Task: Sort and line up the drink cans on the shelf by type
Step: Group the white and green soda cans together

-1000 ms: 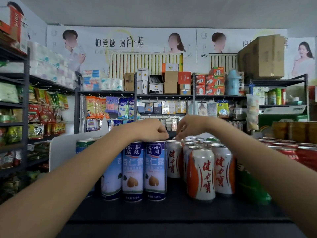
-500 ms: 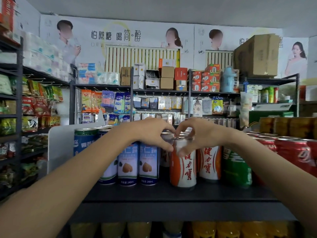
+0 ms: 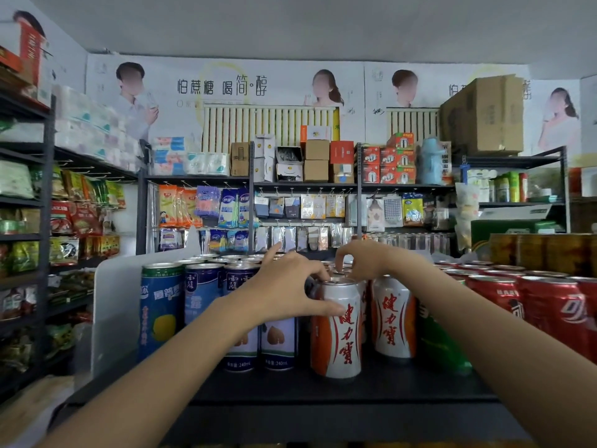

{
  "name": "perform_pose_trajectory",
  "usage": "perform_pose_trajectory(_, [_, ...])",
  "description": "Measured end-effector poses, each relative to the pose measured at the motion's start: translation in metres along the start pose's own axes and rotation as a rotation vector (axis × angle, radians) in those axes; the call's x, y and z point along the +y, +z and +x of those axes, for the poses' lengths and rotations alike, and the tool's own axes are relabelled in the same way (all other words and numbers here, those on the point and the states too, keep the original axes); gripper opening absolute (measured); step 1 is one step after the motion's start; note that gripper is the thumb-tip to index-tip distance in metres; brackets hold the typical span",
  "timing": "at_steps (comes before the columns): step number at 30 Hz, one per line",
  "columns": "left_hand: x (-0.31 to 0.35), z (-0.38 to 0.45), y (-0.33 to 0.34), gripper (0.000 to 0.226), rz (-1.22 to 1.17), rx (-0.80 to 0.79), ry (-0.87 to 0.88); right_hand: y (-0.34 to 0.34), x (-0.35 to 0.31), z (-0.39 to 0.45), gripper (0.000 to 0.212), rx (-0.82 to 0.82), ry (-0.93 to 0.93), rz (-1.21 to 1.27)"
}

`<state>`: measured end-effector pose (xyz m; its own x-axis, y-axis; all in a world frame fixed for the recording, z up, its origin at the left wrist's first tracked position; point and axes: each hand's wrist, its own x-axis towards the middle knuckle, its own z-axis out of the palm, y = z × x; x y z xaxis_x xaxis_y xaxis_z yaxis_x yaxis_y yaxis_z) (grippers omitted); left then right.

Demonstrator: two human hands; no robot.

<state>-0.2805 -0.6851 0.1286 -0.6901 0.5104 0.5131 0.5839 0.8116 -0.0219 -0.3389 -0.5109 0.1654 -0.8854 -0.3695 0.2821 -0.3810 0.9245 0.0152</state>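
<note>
Upright orange-white can (image 3: pixel 339 331), left hand (image 3: pixel 284 289) gripping top

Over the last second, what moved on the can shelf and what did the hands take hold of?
The left hand left the tall blue cans and now grips the front orange-and-white can, thumb across its face. That can now stands ahead of its row. The right hand still pinches at a can top behind it. Blue, green and red cans stayed put.

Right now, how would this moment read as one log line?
left hand: grips front orange-white can | right hand: on cans behind | shelf: sorting unfinished
</note>
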Motion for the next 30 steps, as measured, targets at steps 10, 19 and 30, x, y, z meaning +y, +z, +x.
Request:
perform_pose_trajectory(10, [0.001,-0.01,-0.001,0.057,0.031,0.043,0.001,0.004,0.004,-0.003,0.027,-0.039,-0.186,0.477])
perform_pose_trajectory(19, [0.0,-0.013,0.003,0.06,0.082,0.03,0.029,-0.013,0.011,-0.013,0.015,-0.029,-0.228,0.411])
perform_pose_trajectory(30, [0.01,0.004,-0.007,0.057,0.183,-0.144,-0.019,-0.007,0.026,-0.06,0.056,-0.051,0.018,-0.063])
